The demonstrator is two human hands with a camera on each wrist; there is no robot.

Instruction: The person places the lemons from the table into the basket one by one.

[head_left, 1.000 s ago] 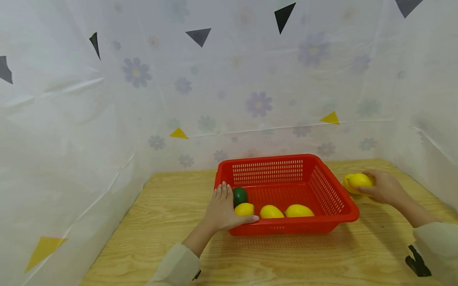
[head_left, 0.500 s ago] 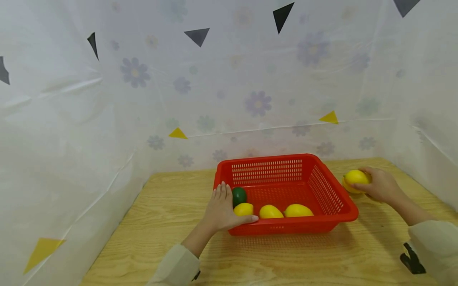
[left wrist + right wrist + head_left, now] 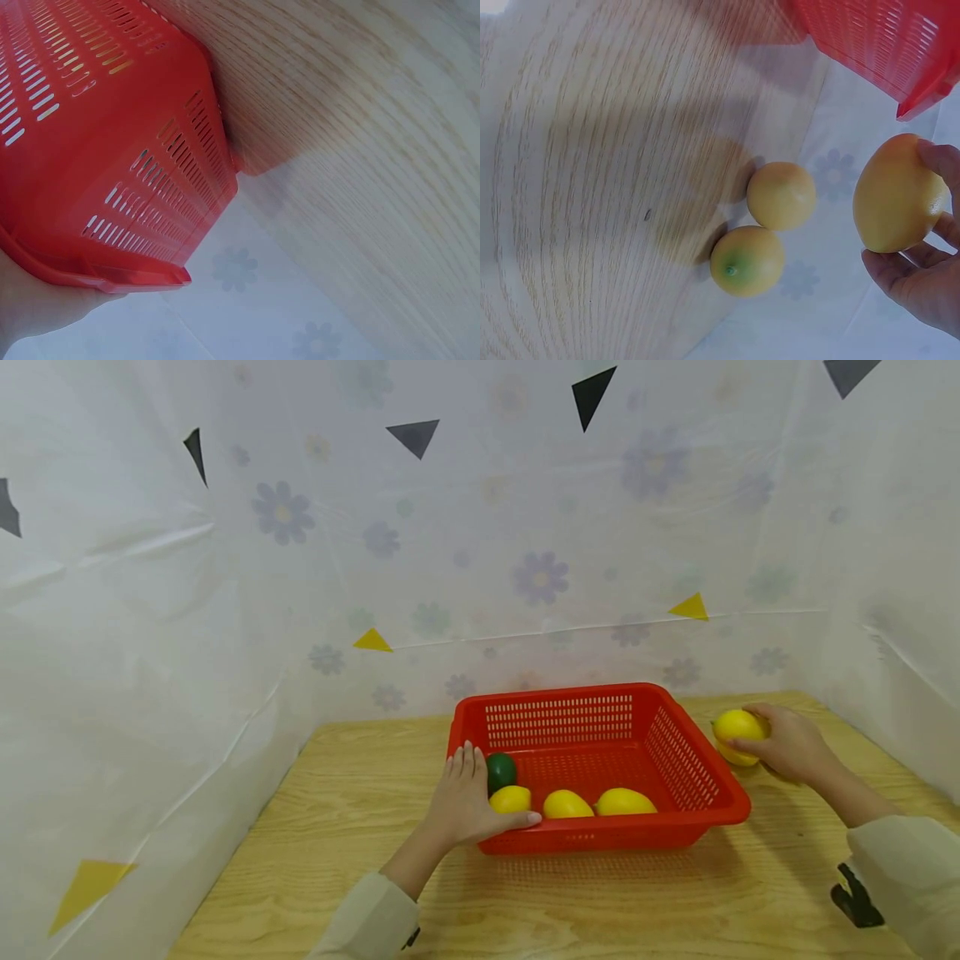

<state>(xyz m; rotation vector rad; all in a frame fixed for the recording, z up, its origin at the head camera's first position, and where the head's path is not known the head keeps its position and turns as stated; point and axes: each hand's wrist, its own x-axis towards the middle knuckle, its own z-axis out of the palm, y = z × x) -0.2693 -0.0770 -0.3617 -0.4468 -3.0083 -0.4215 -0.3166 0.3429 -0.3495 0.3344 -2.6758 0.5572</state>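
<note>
A red slotted plastic basket (image 3: 600, 835) stands on the wooden table. My left hand (image 3: 459, 806) rests on its left front corner, fingers straight along the left rim, thumb on the front rim. Inside, near the front, lie yellow lemons (image 3: 627, 802) and a round dark green fruit (image 3: 501, 772). To the right of the basket, my right hand (image 3: 797, 745) pinches a lemon (image 3: 896, 193) between thumb and fingers, raised off the table. Two other lemons, one green at its tip (image 3: 746, 260) and one plain (image 3: 780, 195), sit side by side on the table beneath it.
The basket's right rim (image 3: 712, 768) rises between my right hand and the basket's inside. White floral sheeting (image 3: 540, 635) walls the table (image 3: 360, 793) at the back and sides.
My right hand has moved left and slightly up with the lemon, closer to the basket. The left hand and the basket stay in place.
</note>
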